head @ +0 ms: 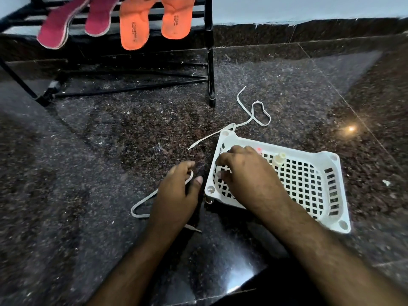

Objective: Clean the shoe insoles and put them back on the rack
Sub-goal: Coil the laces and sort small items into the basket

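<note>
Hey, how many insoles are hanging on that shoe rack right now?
4, all on the rack's top shelf: two maroon insoles at left, two orange insoles beside them. The frame cuts off the rack's upper part, so more may be hidden.

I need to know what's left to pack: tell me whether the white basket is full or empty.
Nearly empty. The white basket shows bare lattice floor; only a small bottle stands near its far wall. The right hand hides one corner.
</note>
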`<state>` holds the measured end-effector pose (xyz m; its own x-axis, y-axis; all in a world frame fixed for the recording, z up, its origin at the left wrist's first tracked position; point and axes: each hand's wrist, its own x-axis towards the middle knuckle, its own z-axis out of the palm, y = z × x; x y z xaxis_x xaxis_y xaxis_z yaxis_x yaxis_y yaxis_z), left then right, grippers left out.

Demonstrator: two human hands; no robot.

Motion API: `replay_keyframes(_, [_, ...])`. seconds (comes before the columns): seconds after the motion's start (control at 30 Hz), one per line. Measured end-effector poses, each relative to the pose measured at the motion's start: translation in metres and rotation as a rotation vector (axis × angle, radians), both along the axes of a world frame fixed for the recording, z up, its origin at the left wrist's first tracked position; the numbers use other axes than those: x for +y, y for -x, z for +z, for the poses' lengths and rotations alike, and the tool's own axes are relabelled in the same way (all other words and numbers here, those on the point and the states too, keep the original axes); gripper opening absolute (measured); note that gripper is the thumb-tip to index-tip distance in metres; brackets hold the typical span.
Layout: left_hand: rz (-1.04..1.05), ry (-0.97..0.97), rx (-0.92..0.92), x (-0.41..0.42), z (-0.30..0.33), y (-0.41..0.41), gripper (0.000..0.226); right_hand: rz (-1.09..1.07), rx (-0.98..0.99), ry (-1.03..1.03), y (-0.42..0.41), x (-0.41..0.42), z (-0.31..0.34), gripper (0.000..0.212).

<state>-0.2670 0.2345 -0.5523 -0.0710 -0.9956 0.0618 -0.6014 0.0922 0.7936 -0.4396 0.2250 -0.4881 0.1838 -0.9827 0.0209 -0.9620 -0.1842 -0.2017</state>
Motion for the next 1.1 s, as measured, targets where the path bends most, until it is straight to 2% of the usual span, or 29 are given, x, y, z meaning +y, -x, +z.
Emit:
replay_keyframes(0.1, [0.053,-0.044,-0.211,-0.003,-0.004,-0.013,0.029,0.037,-0.047,-0.07,-0.009,0.001,-0.003,0.029])
replay_keyframes(0.23, [0.075,-0.227,-0.488,-0.001,-0.006,-0.026,0.047,0.091,-0.061,-0.184,-0.024,0.006,-0.004,0.044])
replay_keyframes(0.3, [0.101,-0.269,-0.529,0.0,-0.004,-0.029,0.052,0.118,-0.027,-0.171,-0.026,0.005,-0.004,0.046])
replay_keyframes(0.47, [0.103,-0.313,-0.368,-0.006,-0.004,-0.034,0.034,0.141,0.081,-0.199,-0.024,0.002,-0.006,0.064])
replay_keyframes(0.6, [0.144,-0.282,-0.322,-0.007,0.001,-0.034,0.012,0.078,0.092,-0.164,-0.024,-0.001,-0.005,0.059])
replay_keyframes(0.83, [0.156,-0.105,-0.26,-0.008,0.01,-0.033,0.007,0.052,0.096,-0.108,-0.028,0.002,-0.007,0.05])
replay_keyframes(0.93, [0.145,-0.064,-0.183,-0.01,0.01,-0.032,0.008,0.063,0.017,-0.029,-0.028,0.002,-0.008,0.049])
replay_keyframes(1.1, [0.117,-0.089,-0.046,-0.014,0.018,-0.034,0.009,0.168,-0.175,0.035,-0.036,0.002,-0.012,0.032])
